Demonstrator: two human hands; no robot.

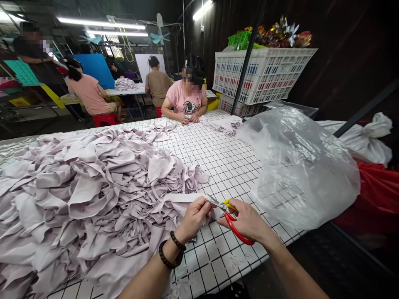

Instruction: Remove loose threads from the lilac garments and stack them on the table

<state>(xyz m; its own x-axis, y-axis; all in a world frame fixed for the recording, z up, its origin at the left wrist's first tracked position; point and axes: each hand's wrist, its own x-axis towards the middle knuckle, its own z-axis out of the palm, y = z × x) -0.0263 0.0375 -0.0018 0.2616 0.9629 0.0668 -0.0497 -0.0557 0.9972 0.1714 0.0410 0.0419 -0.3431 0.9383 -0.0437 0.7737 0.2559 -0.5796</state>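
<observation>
Table [230,162], near edge under both forearms [149,272]; cloth pile [93,178] over its left side; plastic bag [302,162] overlapping its right edge; gridded room between; near the front edge, left hand [193,218] pinches a cloth strip [182,198], right hand [247,220] grips scissors [223,206] by the handles.
</observation>
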